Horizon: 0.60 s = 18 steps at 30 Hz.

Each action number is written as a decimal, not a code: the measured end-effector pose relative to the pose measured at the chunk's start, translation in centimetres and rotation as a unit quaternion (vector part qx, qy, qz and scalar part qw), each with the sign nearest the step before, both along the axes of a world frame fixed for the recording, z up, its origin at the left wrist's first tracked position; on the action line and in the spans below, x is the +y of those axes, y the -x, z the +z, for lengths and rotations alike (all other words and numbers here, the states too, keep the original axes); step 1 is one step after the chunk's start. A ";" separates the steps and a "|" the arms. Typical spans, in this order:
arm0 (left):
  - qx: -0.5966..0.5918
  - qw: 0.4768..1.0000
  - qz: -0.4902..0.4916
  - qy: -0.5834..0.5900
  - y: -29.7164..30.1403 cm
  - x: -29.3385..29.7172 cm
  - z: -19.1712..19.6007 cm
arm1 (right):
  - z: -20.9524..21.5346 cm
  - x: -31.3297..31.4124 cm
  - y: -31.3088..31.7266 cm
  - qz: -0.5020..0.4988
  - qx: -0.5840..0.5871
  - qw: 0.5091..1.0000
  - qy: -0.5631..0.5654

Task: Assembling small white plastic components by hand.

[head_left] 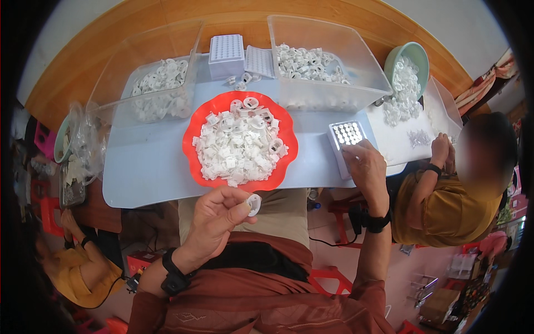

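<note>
Between the thumb and fingers of my left hand (219,216) is a small round white plastic part (253,205) with a recess in its face. I hold it just off the near edge of the table, below the red bowl. My right hand (367,167) reaches to a pale tray (338,146) holding rows of shiny round discs (349,133). Its fingertips are bent together at the tray's near rows; what they grip, if anything, is hidden. A red scalloped bowl (190,158) is heaped with small white plastic pieces (236,147).
Clear plastic bins (356,92) with white parts stand at the back, around a stacked pale tray block (226,58). A green bowl (421,51) spills clear pieces at right. One co-worker (445,211) sits at right, another (89,267) at left.
</note>
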State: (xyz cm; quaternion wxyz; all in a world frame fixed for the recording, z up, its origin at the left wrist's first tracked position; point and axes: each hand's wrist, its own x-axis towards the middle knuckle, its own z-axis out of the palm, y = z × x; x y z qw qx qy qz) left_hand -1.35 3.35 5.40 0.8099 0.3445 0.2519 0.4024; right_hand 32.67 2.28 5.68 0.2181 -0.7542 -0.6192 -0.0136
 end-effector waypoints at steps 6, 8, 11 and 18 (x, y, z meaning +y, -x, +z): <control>0.007 1.000 -0.006 -0.004 -0.1 -0.2 -0.3 | -1.0 0.2 -0.1 0.007 -0.047 0.999 -0.010; 0.012 1.000 -0.010 -0.014 0.0 -0.2 -0.4 | -1.2 0.1 -0.1 0.008 -0.060 0.998 -0.013; 0.013 1.000 -0.009 -0.011 0.1 -0.3 -0.4 | -1.4 -0.3 -0.1 0.008 -0.077 0.997 -0.021; 0.014 1.000 -0.010 -0.005 0.1 -0.3 0.1 | 0.0 -2.0 2.4 0.018 0.067 0.991 -0.116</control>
